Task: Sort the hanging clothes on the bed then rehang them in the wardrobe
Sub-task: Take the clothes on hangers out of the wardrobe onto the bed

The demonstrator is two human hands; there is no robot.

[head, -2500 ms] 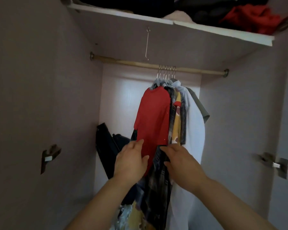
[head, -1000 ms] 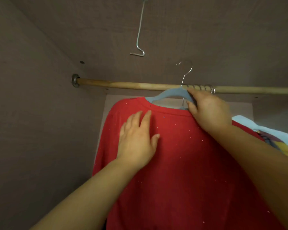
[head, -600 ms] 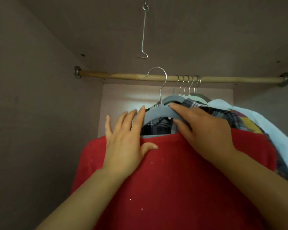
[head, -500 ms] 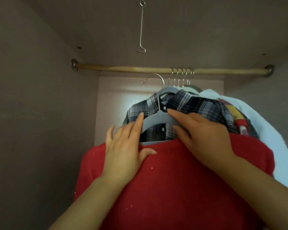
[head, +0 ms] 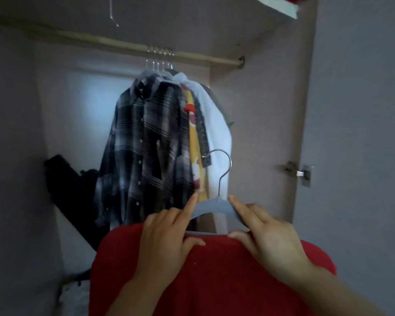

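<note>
Two hands: left hand (head: 167, 242), right hand (head: 269, 242); one red garment (head: 214, 281) on one blue-grey hanger (head: 211, 206); five hanger hooks (head: 160, 52) on one wooden rod (head: 114, 43), with five hanging garments (head: 146, 137) as far as folds show; one wire hook (head: 113, 17); one door hinge (head: 298, 173); one shelf (head: 276, 5)

hanger (head: 214, 207) with red top (head: 214, 281) off rail (head: 123, 45)

left hand (head: 167, 238), right hand (head: 268, 236), both pinching, raised
</note>
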